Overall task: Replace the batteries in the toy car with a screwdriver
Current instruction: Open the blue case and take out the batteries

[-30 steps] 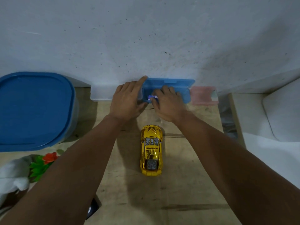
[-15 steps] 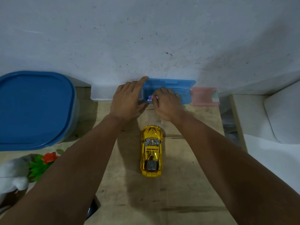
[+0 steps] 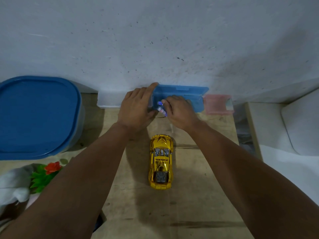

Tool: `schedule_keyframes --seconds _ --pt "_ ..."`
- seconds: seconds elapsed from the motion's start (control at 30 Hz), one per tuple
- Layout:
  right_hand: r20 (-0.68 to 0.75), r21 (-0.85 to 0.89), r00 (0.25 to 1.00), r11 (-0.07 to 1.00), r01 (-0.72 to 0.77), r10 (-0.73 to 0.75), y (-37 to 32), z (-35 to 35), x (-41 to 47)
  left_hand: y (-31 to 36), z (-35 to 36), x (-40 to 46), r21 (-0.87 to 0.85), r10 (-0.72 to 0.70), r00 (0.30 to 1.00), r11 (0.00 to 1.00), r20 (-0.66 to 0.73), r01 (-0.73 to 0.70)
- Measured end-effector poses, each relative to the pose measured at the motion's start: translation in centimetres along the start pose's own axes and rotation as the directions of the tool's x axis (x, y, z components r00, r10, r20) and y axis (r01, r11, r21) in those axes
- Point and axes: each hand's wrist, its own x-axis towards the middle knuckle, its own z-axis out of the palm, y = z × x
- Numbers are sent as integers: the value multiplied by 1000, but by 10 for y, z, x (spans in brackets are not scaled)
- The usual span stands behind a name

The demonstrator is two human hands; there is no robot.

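A shiny gold toy car (image 3: 160,162) stands upright on the wooden table (image 3: 198,195), nose toward the wall. At the back, a small blue plastic case (image 3: 183,94) lies open against the wall. My left hand (image 3: 136,107) holds the case's left end, index finger along its top edge. My right hand (image 3: 179,112) pinches small purple-and-white batteries (image 3: 160,107) at the case's front left corner. No screwdriver is visible.
A large container with a blue lid (image 3: 37,116) fills the left side. A white box (image 3: 107,100) and a pink box (image 3: 218,104) flank the case. A red and green plastic flower (image 3: 45,175) and white cloth (image 3: 13,185) lie at lower left. White cushions (image 3: 300,125) sit right.
My right hand has drawn back slightly from inside the case, lifting the purple-and-white batteries toward the case's front edge. My left hand and the car have stayed put.
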Motion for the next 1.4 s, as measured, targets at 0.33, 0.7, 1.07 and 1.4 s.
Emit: schedule_keyframes --seconds 0.33,0.7,1.07,1.4 --pt "-208 -119 967 985 127 -150 8 1 -18 2 -3 2 24 4 1000 1000 28 -4" --pt "18 -265 980 944 195 -198 30 0 -64 6 -7 3 42 -4 997 999 73 1" --pt "-182 -342 952 923 174 -247 22 -15 -71 6 -10 2 151 56 994 986 90 -70" --pt "-107 -268 993 963 16 -46 32 -35 -66 2 -13 1 212 153 979 961 137 -180"
